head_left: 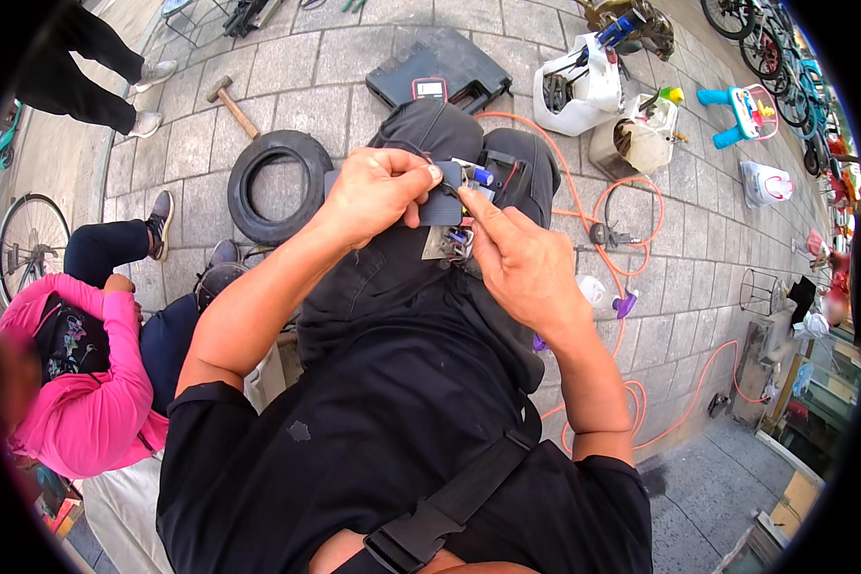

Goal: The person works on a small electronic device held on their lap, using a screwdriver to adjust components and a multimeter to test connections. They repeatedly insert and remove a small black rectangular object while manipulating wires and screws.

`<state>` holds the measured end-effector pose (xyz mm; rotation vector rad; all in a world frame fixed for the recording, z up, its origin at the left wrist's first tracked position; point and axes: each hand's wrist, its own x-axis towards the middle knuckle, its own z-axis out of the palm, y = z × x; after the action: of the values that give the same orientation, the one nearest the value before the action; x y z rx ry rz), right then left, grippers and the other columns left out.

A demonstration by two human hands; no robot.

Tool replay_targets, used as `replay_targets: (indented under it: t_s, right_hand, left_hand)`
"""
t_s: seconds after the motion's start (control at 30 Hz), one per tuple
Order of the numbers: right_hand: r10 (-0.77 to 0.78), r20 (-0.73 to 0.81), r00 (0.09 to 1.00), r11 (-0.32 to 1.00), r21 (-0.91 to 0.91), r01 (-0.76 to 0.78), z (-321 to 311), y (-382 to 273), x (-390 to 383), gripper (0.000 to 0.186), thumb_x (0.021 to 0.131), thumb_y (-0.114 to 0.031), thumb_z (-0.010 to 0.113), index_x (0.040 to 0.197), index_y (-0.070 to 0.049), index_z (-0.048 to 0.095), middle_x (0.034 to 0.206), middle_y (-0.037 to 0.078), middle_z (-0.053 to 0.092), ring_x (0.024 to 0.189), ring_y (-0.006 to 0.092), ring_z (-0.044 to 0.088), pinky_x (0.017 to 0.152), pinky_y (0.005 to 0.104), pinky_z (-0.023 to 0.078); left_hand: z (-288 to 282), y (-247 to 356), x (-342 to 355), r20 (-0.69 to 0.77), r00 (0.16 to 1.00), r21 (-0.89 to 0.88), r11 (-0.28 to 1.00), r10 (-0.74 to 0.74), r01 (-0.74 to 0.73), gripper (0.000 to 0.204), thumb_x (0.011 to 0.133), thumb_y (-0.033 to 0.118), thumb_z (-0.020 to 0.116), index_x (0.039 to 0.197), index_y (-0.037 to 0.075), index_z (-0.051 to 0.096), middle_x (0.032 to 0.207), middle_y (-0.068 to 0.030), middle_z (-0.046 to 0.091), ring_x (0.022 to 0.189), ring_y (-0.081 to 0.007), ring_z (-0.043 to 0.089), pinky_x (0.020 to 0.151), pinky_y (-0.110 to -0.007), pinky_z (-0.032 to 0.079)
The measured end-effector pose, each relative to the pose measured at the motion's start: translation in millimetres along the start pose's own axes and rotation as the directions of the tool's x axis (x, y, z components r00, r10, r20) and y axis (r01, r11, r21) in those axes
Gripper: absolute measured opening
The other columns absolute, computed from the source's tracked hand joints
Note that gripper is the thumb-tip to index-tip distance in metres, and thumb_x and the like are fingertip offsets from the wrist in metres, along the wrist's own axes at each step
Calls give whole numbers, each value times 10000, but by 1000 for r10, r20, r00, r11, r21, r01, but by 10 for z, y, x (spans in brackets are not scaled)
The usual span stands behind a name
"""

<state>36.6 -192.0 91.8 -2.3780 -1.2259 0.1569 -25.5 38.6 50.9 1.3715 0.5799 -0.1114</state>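
My left hand (378,196) is closed in a pinch on a thin black cable (407,145), which loops up behind the fingers. A dark grey ribbed flat piece (438,209) lies below that hand, over my lap. My right hand (526,263) is closed, its index finger pointing at the black cable's end beside the ribbed piece; what its fingers hold is hidden. Between the hands sit bare electronic parts (459,241) with wires, and a blue cylindrical component (483,177) is just above my right fingertip.
Ahead are a black tool case (440,69) with a red-edged meter (430,89), a tyre (279,187) and a hammer (234,107). White cut-open containers (584,86) and an orange hose (566,172) lie right. A person in pink (86,383) sits at left; another person's legs (86,67) stand beyond.
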Motion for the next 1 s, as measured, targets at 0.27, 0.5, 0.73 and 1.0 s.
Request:
replay_targets:
  t_s: [0.27,0.5,0.73,1.0]
  right_hand:
    - [-80,-24,996,993,-92,78,133,31,-11,588,978,-121,750,1549,-202,638,831,68,633,606,310,675,535,439,539]
    - [-84,-12,996,990,-113,82,144,27,-44,595,968,-135,752,1549,-165,627,858,75,634,662,293,707,569,436,561]
    - [-103,-48,994,992,-77,99,196,82,-66,600,975,-126,739,1561,-171,619,858,71,637,631,310,692,543,455,541]
    - [-48,-13,999,997,-68,47,164,79,-69,582,992,-126,723,1563,-177,618,853,77,654,641,339,699,544,477,543]
  left_hand:
    - [9,-14,40,-23,1000,56,998,12,-11,217,1022,145,778,1012,-72,784,796,-58,705,557,-99,608,510,-253,461]
    - [59,48,48,-47,999,62,998,-22,25,209,1008,128,778,1010,-81,782,790,-60,698,549,-102,600,503,-261,465]
    - [72,33,62,-55,998,56,998,-32,35,220,1009,127,786,1033,-92,779,794,-61,692,542,-105,592,495,-258,463]
    - [73,47,82,-64,997,118,992,-41,49,236,1007,137,790,1043,-96,781,795,-63,690,539,-106,594,492,-263,457]
